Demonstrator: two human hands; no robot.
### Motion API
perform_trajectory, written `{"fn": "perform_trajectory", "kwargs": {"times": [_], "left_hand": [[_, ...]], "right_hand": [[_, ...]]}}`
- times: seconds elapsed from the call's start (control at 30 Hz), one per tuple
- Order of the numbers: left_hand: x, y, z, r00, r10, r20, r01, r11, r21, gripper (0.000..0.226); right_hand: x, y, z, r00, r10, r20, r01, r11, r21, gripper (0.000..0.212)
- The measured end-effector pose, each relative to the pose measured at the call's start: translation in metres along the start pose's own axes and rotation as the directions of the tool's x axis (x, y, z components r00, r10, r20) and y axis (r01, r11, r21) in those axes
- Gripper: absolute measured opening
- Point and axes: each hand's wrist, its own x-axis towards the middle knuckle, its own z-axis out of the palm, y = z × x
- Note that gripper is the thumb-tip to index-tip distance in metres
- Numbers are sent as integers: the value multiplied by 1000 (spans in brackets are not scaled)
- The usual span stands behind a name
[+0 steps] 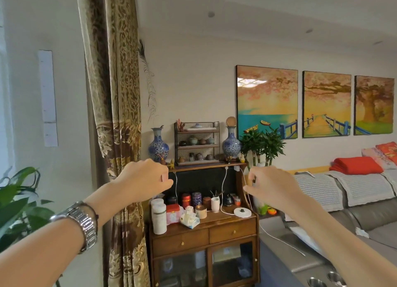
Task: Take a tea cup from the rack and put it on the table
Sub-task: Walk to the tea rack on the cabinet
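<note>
A small three-tier wire rack (197, 144) stands on top of a wooden cabinet (204, 233), between two blue-and-white vases. Its middle shelf holds several small tea cups, among them a pale green cup (192, 140); the lowest shelf holds small dark teapots and cups. My left hand (146, 179), with a metal watch on the wrist, is raised in front of the cabinet's left side, fingers loosely curled and holding nothing. My right hand (270, 184) is raised at the cabinet's right side, fingers curled and holding nothing. Both hands are well short of the rack.
The left vase (158, 146) and right vase (231, 143) flank the rack. Tea tins, a tissue pack and white cables crowd the cabinet's lower shelf (217, 217). A patterned curtain (116, 114) hangs at the left, a potted plant (263, 146) and a sofa (343, 200) are at the right.
</note>
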Motion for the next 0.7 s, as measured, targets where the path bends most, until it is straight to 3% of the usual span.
{"fn": "perform_trajectory", "kwargs": {"times": [0.4,0.6,0.7], "left_hand": [[166,-23,106,1000,-15,-2,15,1000,20,30],[256,-24,153,999,-34,8,34,998,-58,29],[293,-29,177,999,-40,35,42,998,-55,29]], "right_hand": [[141,52,133,999,-37,5,36,998,41,26],[225,86,187,999,-52,-11,52,998,41,26],[254,96,216,996,-68,51,65,996,56,28]]}}
